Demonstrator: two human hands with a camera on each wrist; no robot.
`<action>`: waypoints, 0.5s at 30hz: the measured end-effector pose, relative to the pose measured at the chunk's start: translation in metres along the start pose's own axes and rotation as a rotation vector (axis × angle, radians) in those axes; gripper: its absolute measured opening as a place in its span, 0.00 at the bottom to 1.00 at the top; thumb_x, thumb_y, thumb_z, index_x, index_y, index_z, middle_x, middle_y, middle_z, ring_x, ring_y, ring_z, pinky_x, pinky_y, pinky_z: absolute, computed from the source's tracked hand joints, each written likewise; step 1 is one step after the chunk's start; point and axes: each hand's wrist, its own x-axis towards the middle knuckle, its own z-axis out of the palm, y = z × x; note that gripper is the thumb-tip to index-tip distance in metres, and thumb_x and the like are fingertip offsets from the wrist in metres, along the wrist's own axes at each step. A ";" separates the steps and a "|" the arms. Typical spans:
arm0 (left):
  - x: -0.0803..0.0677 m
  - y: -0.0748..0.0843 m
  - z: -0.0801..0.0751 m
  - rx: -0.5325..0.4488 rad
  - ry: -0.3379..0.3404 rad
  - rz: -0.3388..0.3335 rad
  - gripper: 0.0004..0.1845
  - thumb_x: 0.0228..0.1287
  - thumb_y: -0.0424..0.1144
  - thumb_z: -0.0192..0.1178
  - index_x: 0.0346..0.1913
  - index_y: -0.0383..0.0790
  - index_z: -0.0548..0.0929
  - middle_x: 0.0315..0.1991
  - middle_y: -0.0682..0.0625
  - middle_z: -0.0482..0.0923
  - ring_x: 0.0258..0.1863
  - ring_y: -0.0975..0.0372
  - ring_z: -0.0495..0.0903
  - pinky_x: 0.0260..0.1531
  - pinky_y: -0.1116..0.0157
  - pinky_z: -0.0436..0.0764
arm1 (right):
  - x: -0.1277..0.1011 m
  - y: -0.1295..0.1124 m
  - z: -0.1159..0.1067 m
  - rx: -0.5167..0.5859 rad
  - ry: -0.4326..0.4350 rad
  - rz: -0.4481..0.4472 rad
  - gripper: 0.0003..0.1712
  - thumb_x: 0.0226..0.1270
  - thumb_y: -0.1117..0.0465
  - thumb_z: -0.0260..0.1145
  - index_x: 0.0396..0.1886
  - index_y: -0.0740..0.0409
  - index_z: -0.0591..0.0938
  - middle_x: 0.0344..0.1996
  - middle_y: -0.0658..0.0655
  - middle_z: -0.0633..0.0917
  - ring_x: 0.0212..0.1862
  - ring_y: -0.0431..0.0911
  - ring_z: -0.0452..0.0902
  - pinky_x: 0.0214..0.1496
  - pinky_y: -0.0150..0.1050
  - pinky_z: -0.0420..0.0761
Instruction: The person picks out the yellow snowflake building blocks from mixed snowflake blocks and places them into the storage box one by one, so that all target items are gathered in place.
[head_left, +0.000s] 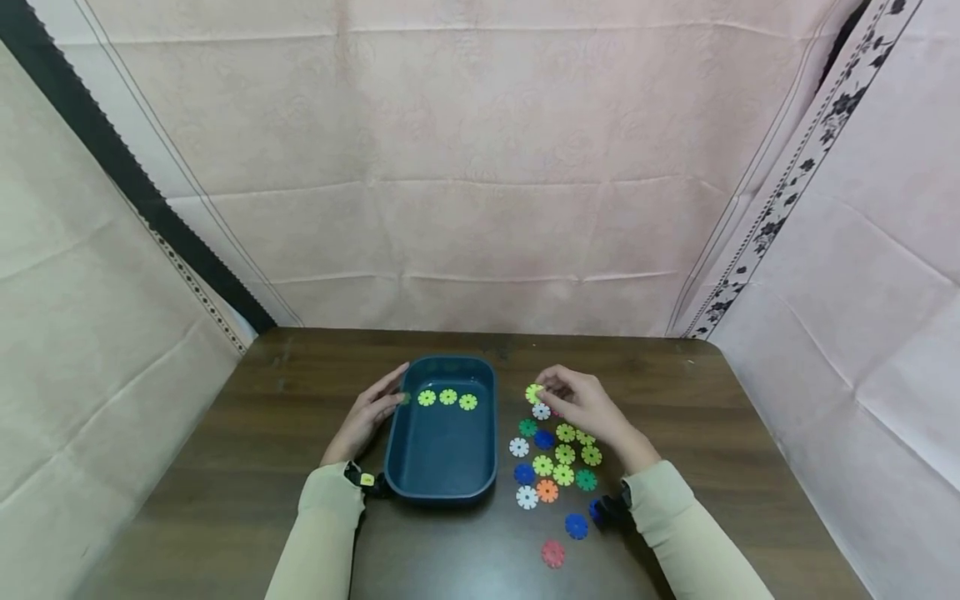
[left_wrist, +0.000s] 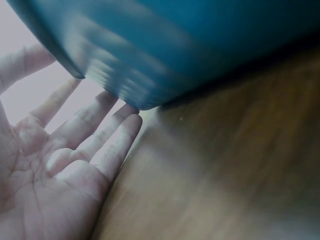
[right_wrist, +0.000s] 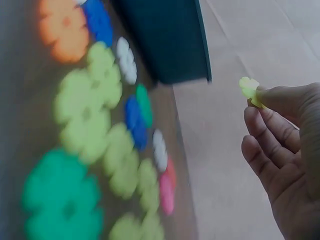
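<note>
A dark teal rectangular tray (head_left: pixel 440 454) stands on the table, with three yellow-green flower-shaped discs (head_left: pixel 447 397) in a row inside its far part. My left hand (head_left: pixel 367 414) rests against the tray's left side; in the left wrist view its fingers (left_wrist: pixel 117 145) are nearly straight and touch the outer wall. To the right of the tray, my right hand (head_left: pixel 588 408) pinches another yellow-green flower-shaped disc (right_wrist: pixel 249 91) between thumb and finger, raised off the table. A greenish patch by the left fingertips is too small to make out.
Loose flower discs lie right of the tray: several yellow-green ones (head_left: pixel 563 475), white (head_left: pixel 527 497), blue (head_left: pixel 577 526), green (head_left: pixel 587 480), orange (head_left: pixel 547 491) and red (head_left: pixel 552 553). Pale cloth (head_left: pixel 480 233) hangs behind the brown table (head_left: pixel 225 467) and along both sides.
</note>
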 end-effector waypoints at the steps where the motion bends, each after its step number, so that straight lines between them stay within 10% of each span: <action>1: 0.000 0.000 0.000 -0.001 0.001 0.000 0.28 0.77 0.41 0.55 0.77 0.58 0.65 0.78 0.54 0.57 0.76 0.55 0.57 0.69 0.54 0.64 | 0.007 -0.004 0.003 -0.005 -0.024 -0.020 0.08 0.72 0.60 0.68 0.48 0.50 0.83 0.37 0.43 0.86 0.38 0.39 0.82 0.36 0.36 0.82; 15: -0.002 0.002 0.005 0.009 0.044 0.010 0.28 0.76 0.41 0.56 0.75 0.59 0.68 0.76 0.52 0.60 0.75 0.54 0.59 0.70 0.46 0.61 | 0.088 -0.043 0.088 -0.016 -0.414 -0.138 0.11 0.74 0.59 0.65 0.52 0.55 0.82 0.41 0.46 0.87 0.43 0.33 0.82 0.46 0.30 0.81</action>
